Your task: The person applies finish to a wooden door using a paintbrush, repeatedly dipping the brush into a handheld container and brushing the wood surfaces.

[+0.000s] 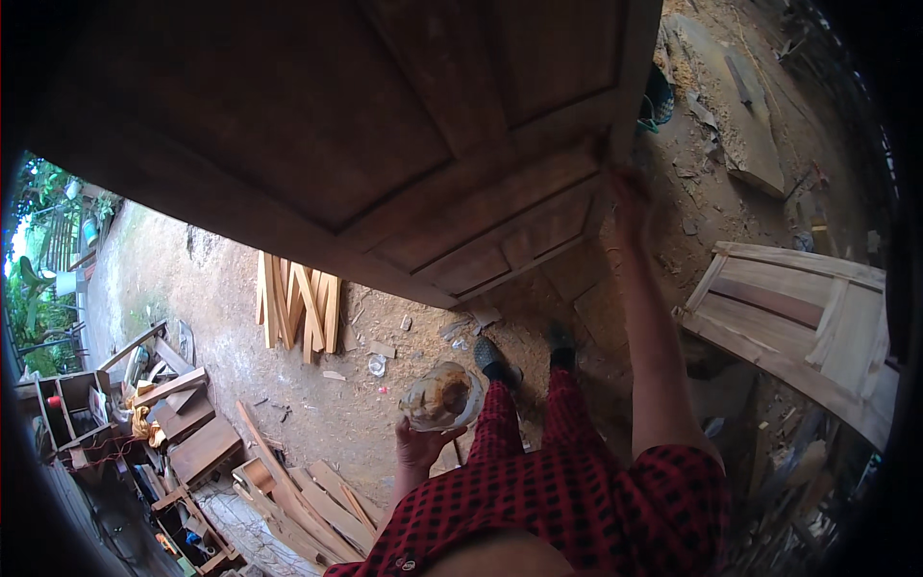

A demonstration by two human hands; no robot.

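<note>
A large dark brown panelled wooden door (423,183) stands in front of me, filling the upper part of the view. My left hand (421,444) grips a clear, shallow plastic container (466,415) from below. Something brown lies inside the container. Up against the door's right edge is my right hand (627,197), with the arm stretched out. Motion and shadow smear its fingers. A dark blurred shape shows at the fingertips, too unclear to name.
Light wood strips (298,303) lie stacked on the dusty ground beyond the container. An unfinished panelled wood piece (784,322) rests at right. Long boards (312,505), wooden boxes (72,413) and tools crowd the lower left. A thick plank (735,106) lies at upper right.
</note>
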